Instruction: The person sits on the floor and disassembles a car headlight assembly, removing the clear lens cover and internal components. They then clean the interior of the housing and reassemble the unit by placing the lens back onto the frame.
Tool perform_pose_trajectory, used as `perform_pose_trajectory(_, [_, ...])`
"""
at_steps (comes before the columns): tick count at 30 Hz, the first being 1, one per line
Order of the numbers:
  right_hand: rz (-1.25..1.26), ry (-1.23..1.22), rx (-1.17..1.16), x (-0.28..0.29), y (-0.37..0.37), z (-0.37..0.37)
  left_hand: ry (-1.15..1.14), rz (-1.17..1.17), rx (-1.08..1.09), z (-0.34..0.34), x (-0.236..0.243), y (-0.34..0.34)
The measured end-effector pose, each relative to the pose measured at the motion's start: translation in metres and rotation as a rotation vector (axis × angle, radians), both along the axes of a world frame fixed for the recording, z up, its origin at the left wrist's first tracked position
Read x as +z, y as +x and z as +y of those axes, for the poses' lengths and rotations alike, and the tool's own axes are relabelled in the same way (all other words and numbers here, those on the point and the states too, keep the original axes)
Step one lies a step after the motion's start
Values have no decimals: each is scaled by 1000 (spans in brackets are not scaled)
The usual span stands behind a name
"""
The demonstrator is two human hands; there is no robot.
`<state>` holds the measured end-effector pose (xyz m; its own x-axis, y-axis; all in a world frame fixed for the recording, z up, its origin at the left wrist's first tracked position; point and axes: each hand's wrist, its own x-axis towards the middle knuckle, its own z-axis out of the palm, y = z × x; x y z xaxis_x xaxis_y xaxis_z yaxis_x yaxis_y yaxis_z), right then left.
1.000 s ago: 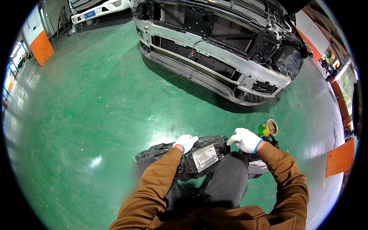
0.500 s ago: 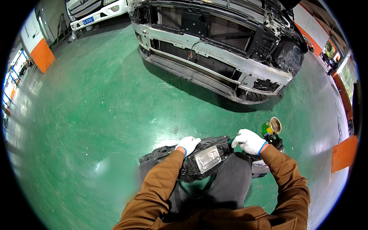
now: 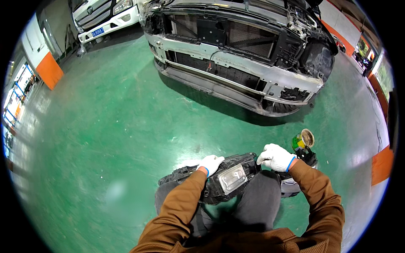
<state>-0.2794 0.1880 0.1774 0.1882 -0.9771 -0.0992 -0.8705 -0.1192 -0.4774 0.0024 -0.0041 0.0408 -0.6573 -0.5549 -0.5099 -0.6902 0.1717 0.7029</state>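
A black car headlight assembly (image 3: 214, 193) lies across my thighs, with a silvery rectangular cover plate (image 3: 233, 178) on its upturned side. My left hand (image 3: 211, 163), in a white glove with a blue cuff, is closed over the top edge of the housing left of the plate. Over the housing's right end, my gloved right hand (image 3: 276, 157) has its fingers curled into a pinch. Whatever sits between those fingertips is too small to tell. Beside my right knee, a second headlight (image 3: 290, 187) is on the floor, partly hidden by my right arm.
A green and yellow tub (image 3: 303, 139) stands past my right hand. Ahead is a car front end (image 3: 211, 59) with its bumper cover off and a bare metal crossbeam. A white truck (image 3: 105, 23) is parked at far left. Orange and white pillars border the green floor (image 3: 105, 126).
The view has shifted slightly, so my hands and the headlight appear a little further right. The right hand's fingers look more tightly curled; the left keeps its place on the housing.
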Motion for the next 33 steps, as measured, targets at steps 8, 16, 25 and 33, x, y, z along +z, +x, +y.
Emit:
perform_pose_trajectory(8, [-24, 59, -611, -8, 19, -10, -513, 0, -496, -20, -59, 0])
perform_pose_trajectory(16, [36, -328, -723, -35, 52, -5, 248, 216, 234, -6, -51, -2])
perform_pose_trajectory(25, [-145, -128, -979, -45, 36, 3, 282, 240, 254, -3, -49, -1])
perform_pose_trajectory(33, [-203, -141, -795, -33, 29, 1, 264, 240, 256, 4, -34, -5])
